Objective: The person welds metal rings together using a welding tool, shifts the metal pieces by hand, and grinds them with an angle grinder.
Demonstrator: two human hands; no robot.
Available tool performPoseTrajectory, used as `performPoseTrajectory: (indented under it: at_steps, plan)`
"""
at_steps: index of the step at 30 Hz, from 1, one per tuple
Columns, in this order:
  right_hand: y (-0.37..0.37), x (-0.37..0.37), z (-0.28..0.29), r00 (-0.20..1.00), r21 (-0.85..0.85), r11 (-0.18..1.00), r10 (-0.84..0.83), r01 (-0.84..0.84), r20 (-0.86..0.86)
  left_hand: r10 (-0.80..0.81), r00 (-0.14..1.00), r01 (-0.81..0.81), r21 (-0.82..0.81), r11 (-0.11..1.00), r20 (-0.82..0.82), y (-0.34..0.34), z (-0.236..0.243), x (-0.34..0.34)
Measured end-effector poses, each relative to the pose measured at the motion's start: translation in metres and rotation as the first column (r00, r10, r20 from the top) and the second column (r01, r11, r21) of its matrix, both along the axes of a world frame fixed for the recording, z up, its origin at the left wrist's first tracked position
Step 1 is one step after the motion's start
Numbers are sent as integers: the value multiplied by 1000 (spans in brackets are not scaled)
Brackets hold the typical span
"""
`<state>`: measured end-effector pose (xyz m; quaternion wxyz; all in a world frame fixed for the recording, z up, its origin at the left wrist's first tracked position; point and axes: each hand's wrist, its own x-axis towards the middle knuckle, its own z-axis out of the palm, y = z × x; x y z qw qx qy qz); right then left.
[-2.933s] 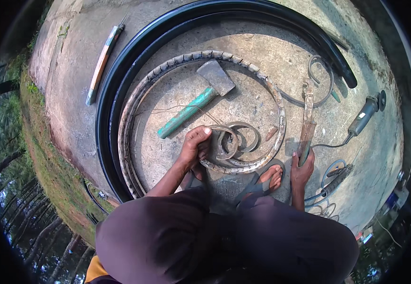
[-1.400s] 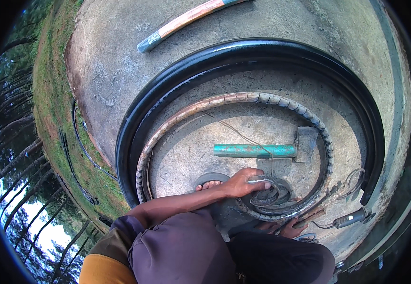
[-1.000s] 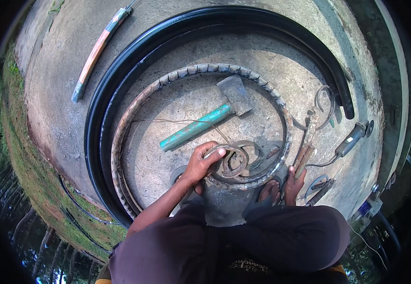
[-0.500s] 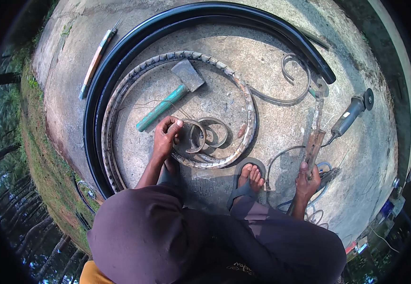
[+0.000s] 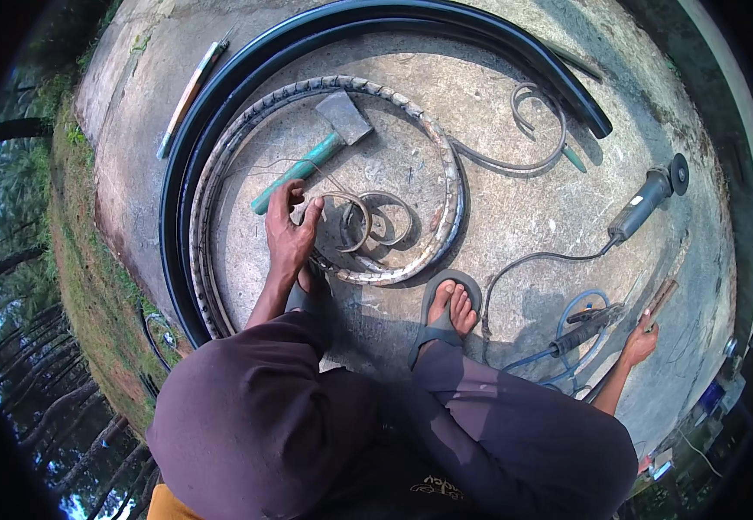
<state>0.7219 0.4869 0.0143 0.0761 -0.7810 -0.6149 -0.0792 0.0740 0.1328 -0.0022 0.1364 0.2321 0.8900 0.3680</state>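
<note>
My left hand [image 5: 290,238] has its thumb and fingers apart, beside the end of a curled metal strip [image 5: 360,245]. That strip lies in loose loops on the concrete, inside a large ring of ribbed, weathered hose-like coil [image 5: 455,186]. A sledgehammer with a square grey head [image 5: 344,119] and green handle [image 5: 298,176] lies within the same ring, just beyond my left hand. Out to the right, my right hand [image 5: 640,344] is closed on a long flat tool with a brown wooden handle [image 5: 659,300]. Its far part is hard to make out against the concrete.
A thick black tube [image 5: 175,130] arcs around the ring. An angle grinder [image 5: 641,208] and its cord lie at right. Near my right hand are a black electrode holder [image 5: 583,333] and blue cable [image 5: 562,322]. A slim wooden-handled tool [image 5: 191,97] lies far left.
My right hand has swung to the right, away from the ring, carrying the long flat tool. The fingers of my left hand have opened away from the curled strip.
</note>
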Motion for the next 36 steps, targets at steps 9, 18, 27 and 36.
performPoseTrajectory:
  at_steps: [9,18,27,36]
  plan:
    - [1,6,-51,993,-200,979,-15,39,119,25,998,-23,-30,999,59,-28,31,6]
    - [-21,11,-54,1000,-254,967,-21,23,10,-66,955,107,-129,986,288,-35,94,27]
    - [-28,4,-79,977,134,969,200,-208,73,-182,844,201,17,979,505,-52,108,88]
    - [-26,17,-96,988,93,993,-51,66,-148,-154,988,154,-29,988,6,-38,79,43]
